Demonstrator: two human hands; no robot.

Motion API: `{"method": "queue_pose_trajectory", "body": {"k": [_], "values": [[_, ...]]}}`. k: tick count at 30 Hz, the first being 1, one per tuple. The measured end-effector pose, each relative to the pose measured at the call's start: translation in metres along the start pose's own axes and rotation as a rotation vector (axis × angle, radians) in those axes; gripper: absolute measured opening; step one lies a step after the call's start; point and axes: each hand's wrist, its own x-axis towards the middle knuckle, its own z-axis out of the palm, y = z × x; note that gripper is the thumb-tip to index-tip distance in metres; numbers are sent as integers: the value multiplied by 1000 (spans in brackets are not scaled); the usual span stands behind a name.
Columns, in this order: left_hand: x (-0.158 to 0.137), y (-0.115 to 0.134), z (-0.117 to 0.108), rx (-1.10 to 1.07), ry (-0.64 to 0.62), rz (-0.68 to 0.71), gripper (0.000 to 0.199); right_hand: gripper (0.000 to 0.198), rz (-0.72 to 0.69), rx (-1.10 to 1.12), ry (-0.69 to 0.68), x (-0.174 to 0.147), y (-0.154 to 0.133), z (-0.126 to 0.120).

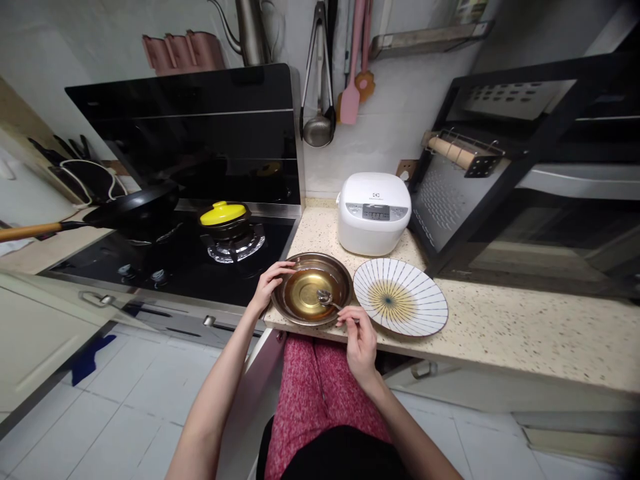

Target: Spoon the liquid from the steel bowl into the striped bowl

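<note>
A wide stainless steel bowl (pixel 280 308) sits at the counter's front edge and holds a shallow brownish liquid. My left hand (pixel 271 283) grips the bowl's left rim, fingers reaching over the inside. Between the closed fingers of my right hand (pixel 361 340) is the handle of a metal spoon (pixel 325 297). Its bowl is over or in the liquid, on the right side; I cannot tell how deep. Just right of the steel bowl lies a large white plate (pixel 425 303) with dark radiating lines and a yellowish centre.
Behind the bowl and plate stands a white rice cooker (pixel 375 215). On the stove (pixel 200 283) to the left are a yellow-lidded pot (pixel 223 214) and a black wok (pixel 137 208). A black rack (pixel 445 233) with an oven rises at the right. An open drawer (pixel 263 360) is below.
</note>
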Motion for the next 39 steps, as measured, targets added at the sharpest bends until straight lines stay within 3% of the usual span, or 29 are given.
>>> {"method": "queue_pose_trajectory", "body": {"k": [12, 27, 39], "values": [[0, 0, 0, 10, -2, 1, 36, 22, 121, 152, 10, -2, 8, 0], [0, 3, 0, 20, 4, -11, 36, 21, 56, 167, 127, 4, -4, -8], [0, 3, 0, 15, 0, -15, 36, 19, 27, 144, 280, 16, -14, -31]]}}
